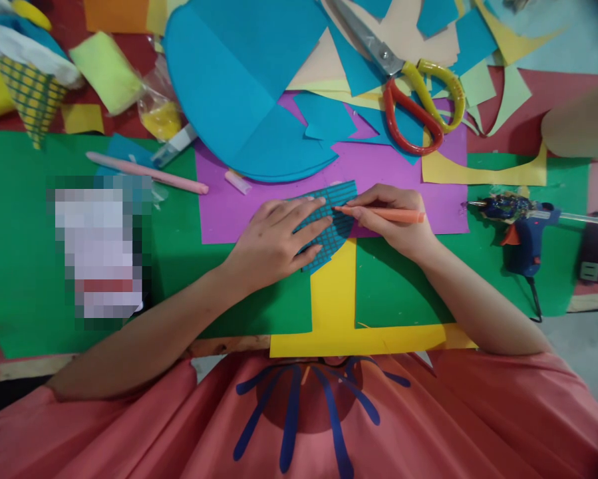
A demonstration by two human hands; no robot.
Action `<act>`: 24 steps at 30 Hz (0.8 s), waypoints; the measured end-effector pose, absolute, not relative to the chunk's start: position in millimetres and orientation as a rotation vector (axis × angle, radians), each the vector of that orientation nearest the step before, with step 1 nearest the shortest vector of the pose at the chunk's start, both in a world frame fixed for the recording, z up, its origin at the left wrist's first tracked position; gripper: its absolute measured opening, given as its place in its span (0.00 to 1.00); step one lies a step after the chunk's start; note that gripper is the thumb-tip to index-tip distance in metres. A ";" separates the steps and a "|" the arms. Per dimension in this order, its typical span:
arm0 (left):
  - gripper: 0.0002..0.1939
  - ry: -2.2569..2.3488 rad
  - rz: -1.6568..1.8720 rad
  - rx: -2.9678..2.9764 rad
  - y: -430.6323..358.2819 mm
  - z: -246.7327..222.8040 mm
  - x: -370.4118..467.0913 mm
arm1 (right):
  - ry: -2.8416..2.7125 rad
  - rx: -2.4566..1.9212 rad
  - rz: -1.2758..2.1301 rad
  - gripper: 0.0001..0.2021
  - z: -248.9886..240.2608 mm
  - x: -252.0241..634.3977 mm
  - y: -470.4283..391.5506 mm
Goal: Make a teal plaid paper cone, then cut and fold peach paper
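Observation:
A small piece of blue paper (341, 229) with a grid of dark lines lies across the purple sheet (403, 176) and the yellow paper (332, 293). My left hand (276, 239) presses flat on its left part with the fingers spread. In my right hand (396, 216) an orange felt-tip pen (393, 214) is pinched, its tip at the upper right of the gridded paper. The pen's cap end points right. Above my left hand lie a small pink pen cap (237, 182) and a long pink pen (146, 173).
Yellow-and-red-handled scissors (401, 73) lie among paper scraps at the top. A large folded blue paper circle (239, 80) spreads at upper middle. A blue hot glue gun (525, 239) rests at right, its cord hanging down. A blurred-out pale object (102, 246) sits at left.

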State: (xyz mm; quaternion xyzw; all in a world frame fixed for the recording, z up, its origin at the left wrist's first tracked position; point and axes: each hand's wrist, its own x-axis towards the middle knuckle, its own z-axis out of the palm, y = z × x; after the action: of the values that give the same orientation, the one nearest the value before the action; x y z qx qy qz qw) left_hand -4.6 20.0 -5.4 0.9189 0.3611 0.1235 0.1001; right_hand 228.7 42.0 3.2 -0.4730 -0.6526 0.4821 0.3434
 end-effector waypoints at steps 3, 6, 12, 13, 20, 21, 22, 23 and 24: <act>0.18 1.059 0.395 2.743 20.1 -6.1 -4.7 | -1.712 -1.234 1.255 0.12 2.9 229.7 42.0; 0.18 1.046 0.454 2.774 20.2 -6.7 -4.7 | -1.728 -1.238 1.263 0.13 2.9 231.0 42.3; 0.18 1.039 0.450 2.779 20.1 -5.3 -4.2 | -1.737 -1.251 1.337 0.17 5.3 232.5 43.9; 0.18 1.043 0.447 2.773 20.1 -5.0 -4.3 | -1.733 -1.256 1.343 0.17 5.5 232.5 44.0; 0.20 1.109 0.359 2.631 20.7 -4.8 -5.2 | -1.638 -1.291 1.274 0.13 5.5 232.0 42.2; 0.20 1.110 0.375 2.637 20.9 -5.1 -5.1 | -1.648 -1.294 1.277 0.13 5.4 232.0 42.0; 0.20 1.104 0.399 2.654 21.0 -5.4 -4.9 | -1.665 -1.291 1.280 0.13 5.3 231.9 41.8; 0.20 1.091 0.423 2.679 21.1 -5.7 -4.6 | -1.682 -1.283 1.280 0.13 5.2 231.8 41.6; 0.19 1.072 0.448 2.708 21.2 -6.0 -4.3 | -1.696 -1.272 1.280 0.13 5.0 231.8 41.5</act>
State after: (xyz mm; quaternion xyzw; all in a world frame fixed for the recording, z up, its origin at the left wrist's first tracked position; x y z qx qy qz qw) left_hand -4.3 21.2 -6.0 0.9147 0.3620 0.1515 0.0971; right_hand 231.8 41.5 5.0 -0.4853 -0.6473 0.4887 0.3266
